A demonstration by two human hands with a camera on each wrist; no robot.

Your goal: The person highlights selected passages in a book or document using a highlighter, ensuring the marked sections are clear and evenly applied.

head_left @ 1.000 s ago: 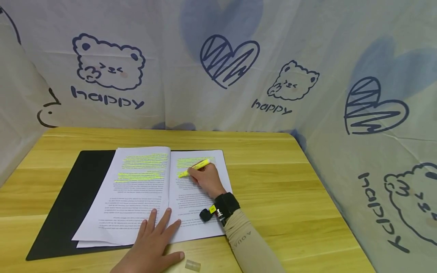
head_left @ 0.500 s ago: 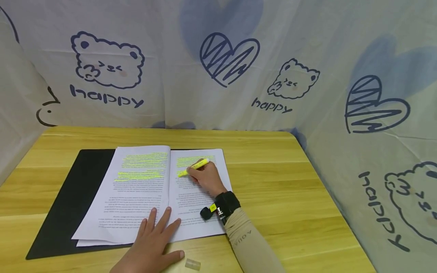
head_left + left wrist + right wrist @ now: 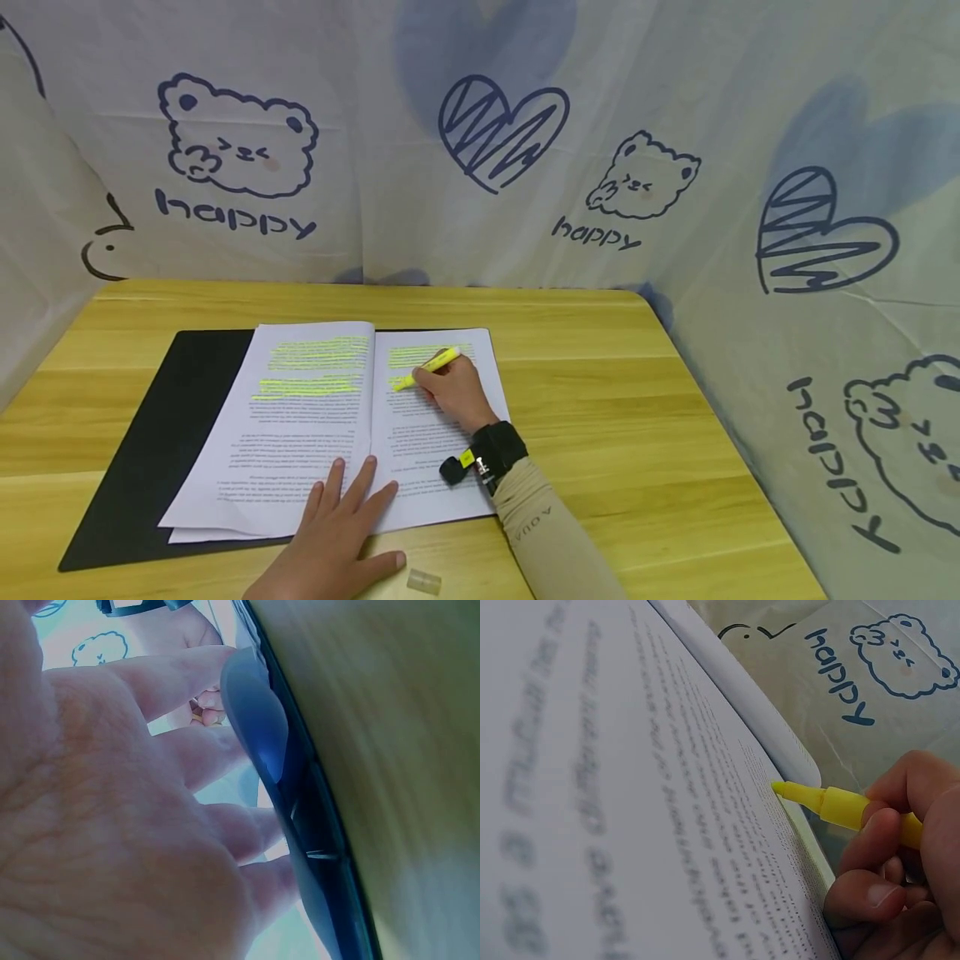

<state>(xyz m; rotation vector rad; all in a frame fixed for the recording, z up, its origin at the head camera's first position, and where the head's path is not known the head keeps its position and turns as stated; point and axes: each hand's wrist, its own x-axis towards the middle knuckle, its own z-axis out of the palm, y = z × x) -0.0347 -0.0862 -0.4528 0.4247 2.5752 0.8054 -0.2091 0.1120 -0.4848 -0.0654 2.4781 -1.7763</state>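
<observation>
My right hand [image 3: 456, 392] pinches a yellow highlighter [image 3: 441, 360], its tip down at a line near the top of the right-hand page [image 3: 435, 492]. The right wrist view shows the highlighter [image 3: 844, 808] uncapped, with its tip at the printed text. Spread fingers of my left hand [image 3: 333, 529] rest on the lower edge of the open printed pages [image 3: 300, 458], near the fold. In the left wrist view the left hand's [image 3: 127, 802] fingers lie straight over the paper edge. Yellow strokes cover several lines at the top of both pages.
A black mat or folder [image 3: 142, 450] lies under the pages and sticks out on the left. Beside my left thumb is a small translucent cap-like piece [image 3: 423, 582]. The wooden table [image 3: 600, 417] is enclosed by printed curtains [image 3: 375, 167] at the back and sides.
</observation>
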